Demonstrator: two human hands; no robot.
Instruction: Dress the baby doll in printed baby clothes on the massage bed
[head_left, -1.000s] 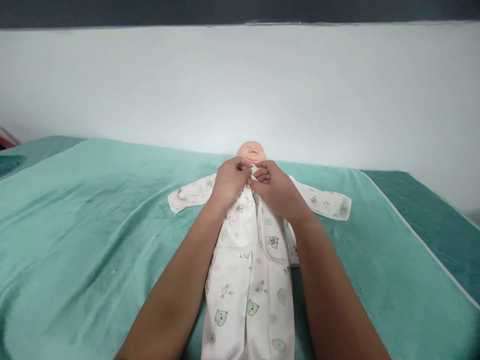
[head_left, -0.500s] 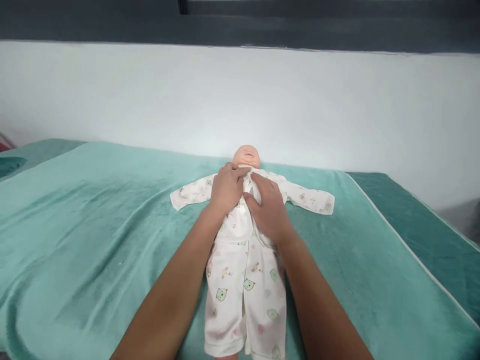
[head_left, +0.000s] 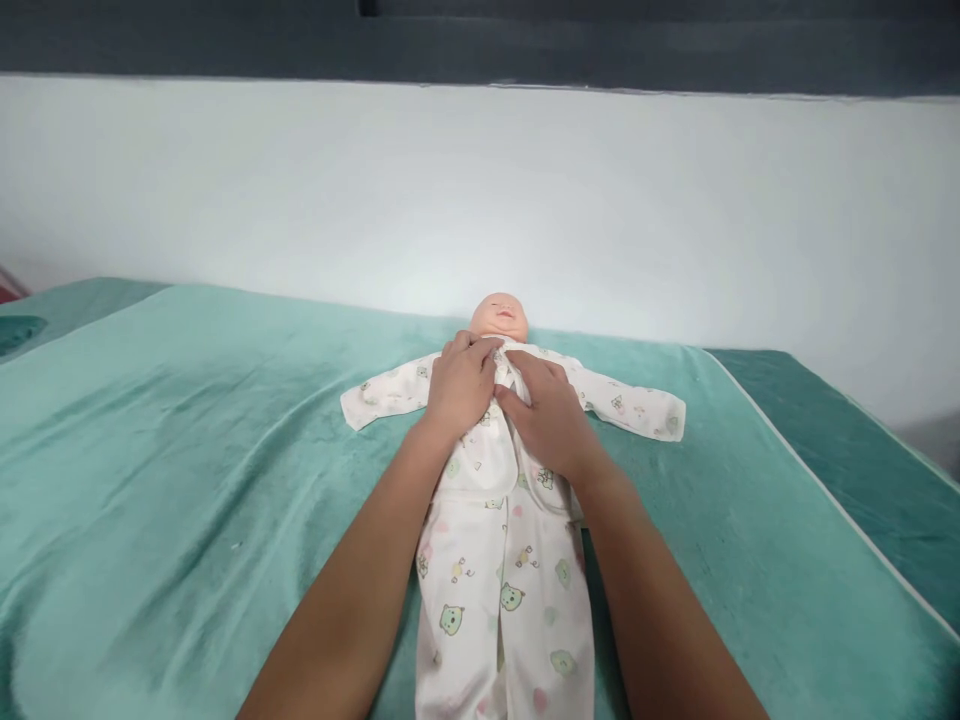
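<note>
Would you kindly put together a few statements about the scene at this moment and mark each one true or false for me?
1. The doll lies face up on the green blanket. True.
2. Both hands are on the trousers. False: the left hand and the right hand are at the upper front of the printed top.
3. The top's sleeves are spread out to either side. True.
4. The trousers are plain. False: the trousers carry printed motifs.
5. The wall is white below a dark band. True.

Room beside doll [head_left: 480, 465], wall [head_left: 480, 200] behind
</note>
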